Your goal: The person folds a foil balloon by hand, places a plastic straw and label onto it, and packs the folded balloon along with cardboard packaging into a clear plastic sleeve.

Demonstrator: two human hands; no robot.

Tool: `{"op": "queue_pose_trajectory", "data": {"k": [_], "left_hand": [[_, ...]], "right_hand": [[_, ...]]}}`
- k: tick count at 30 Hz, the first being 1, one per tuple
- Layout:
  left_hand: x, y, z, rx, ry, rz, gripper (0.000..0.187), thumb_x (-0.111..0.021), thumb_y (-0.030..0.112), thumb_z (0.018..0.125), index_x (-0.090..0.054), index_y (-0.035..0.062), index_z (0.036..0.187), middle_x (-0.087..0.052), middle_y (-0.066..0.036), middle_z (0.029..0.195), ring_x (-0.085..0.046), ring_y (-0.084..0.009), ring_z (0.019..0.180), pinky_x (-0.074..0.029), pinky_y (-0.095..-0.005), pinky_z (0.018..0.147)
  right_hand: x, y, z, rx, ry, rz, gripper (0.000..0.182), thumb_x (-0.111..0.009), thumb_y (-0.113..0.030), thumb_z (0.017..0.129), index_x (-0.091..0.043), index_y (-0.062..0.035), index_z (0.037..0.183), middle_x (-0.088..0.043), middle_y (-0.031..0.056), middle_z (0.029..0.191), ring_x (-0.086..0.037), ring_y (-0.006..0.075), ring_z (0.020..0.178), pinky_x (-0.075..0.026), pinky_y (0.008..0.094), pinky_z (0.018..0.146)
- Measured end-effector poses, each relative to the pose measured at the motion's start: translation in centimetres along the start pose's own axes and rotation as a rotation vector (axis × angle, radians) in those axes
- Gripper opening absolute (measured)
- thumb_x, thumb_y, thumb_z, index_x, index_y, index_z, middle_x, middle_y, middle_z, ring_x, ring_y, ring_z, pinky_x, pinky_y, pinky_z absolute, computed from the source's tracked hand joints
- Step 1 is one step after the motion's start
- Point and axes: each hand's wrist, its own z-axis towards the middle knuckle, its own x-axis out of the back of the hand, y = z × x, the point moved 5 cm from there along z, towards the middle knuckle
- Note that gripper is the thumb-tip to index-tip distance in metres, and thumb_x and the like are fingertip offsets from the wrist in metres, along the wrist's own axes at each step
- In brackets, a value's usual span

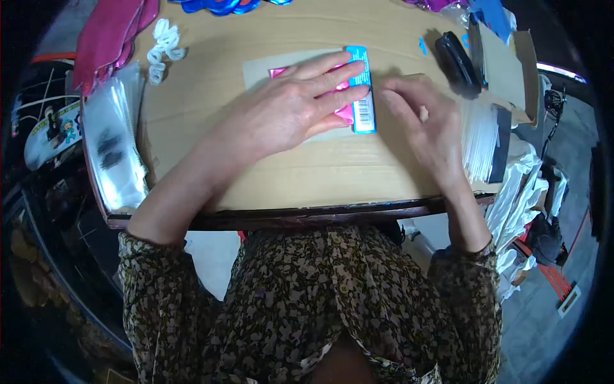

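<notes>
A blue card strip [364,115] with a printed barcode lies on the cardboard-covered table, joined to or over a shiny pink item [346,114]. Across both rests my left hand [288,105], flat with its fingers stretched out, pressing on them and hiding most of the pink item. A pale flat sheet [256,73] shows beneath. Just right of the card is my right hand [428,118], apart from it, with the fingers curled in and the thumb close to the index finger. Whatever may be inside those curled fingers is hidden.
Clear plastic sleeves [115,144] line the left edge, below pink foil pieces [112,38] and white elastic loops [164,48]. Blue foil pieces [224,5] lie at the back. On the right are a black stapler-like object [457,63], an open box [505,70] and a stack of thin sheets [481,144].
</notes>
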Motion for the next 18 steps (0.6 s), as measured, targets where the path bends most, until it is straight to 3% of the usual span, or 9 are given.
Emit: {"op": "queue_pose_trajectory", "data": {"k": [1,2,4,8,10,18], "left_hand": [[-0.2,-0.2,-0.2,0.005,0.005,-0.014,0.052,-0.079,0.025,0.086,-0.067,0.0135,0.135,-0.054,-0.005,0.153,-0.049,-0.0288,0.143,-0.052,-0.0436,0.11],[-0.5,-0.3,-0.2,0.009,0.003,-0.035,0.051,-0.079,0.025,0.086,-0.068,0.0121,0.134,-0.053,-0.006,0.153,-0.049,-0.0288,0.143,-0.052,-0.0434,0.111],[-1.3,-0.3,0.1,0.01,0.003,-0.037,0.049,-0.079,0.026,0.087,-0.068,0.0106,0.132,-0.053,-0.007,0.153,-0.048,-0.0285,0.144,-0.051,-0.0433,0.112],[-2.5,0.5,1.0,0.035,-0.018,-0.056,0.045,-0.076,0.029,0.09,-0.069,0.0072,0.129,-0.052,-0.011,0.153,-0.044,-0.0279,0.146,-0.049,-0.0434,0.114],[-2.3,0.9,1.4,0.044,-0.045,-0.048,0.045,-0.075,0.03,0.091,-0.069,0.0077,0.13,-0.052,-0.011,0.153,-0.044,-0.0281,0.146,-0.048,-0.0433,0.115],[-2.1,2.0,1.5,0.085,-0.051,-0.092,0.046,-0.074,0.03,0.092,-0.068,0.0098,0.133,-0.051,-0.014,0.152,-0.045,-0.0299,0.145,-0.047,-0.0441,0.116]], "right_hand": [[-0.8,0.0,0.8,0.051,0.018,-0.025,0.018,-0.076,-0.007,0.092,-0.075,-0.0001,0.109,-0.071,0.0136,0.089,-0.066,0.0153,0.073,-0.052,0.0286,0.063],[-1.2,0.1,1.3,0.056,0.019,-0.029,0.018,-0.076,-0.007,0.092,-0.075,-0.0001,0.109,-0.071,0.0136,0.089,-0.066,0.0153,0.073,-0.052,0.0286,0.063],[-1.9,1.3,2.2,-0.128,-0.069,0.009,0.023,-0.077,-0.005,0.09,-0.073,0.0023,0.112,-0.067,0.0099,0.082,-0.065,0.0159,0.071,-0.053,0.0308,0.065],[-1.3,1.7,2.5,-0.039,-0.08,0.034,0.028,-0.076,-0.005,0.091,-0.072,0.0012,0.118,-0.067,0.0098,0.086,-0.065,0.0181,0.077,-0.054,0.0317,0.069],[-0.7,0.7,1.9,0.33,0.018,-0.076,0.032,-0.074,-0.003,0.091,-0.073,-0.0028,0.123,-0.066,0.0089,0.091,-0.063,0.0207,0.085,-0.052,0.0327,0.074],[0.2,1.6,2.8,0.315,-0.151,-0.167,0.036,-0.074,-0.003,0.089,-0.075,-0.0095,0.124,-0.066,0.0073,0.098,-0.059,0.0247,0.09,-0.049,0.0351,0.082]]}}
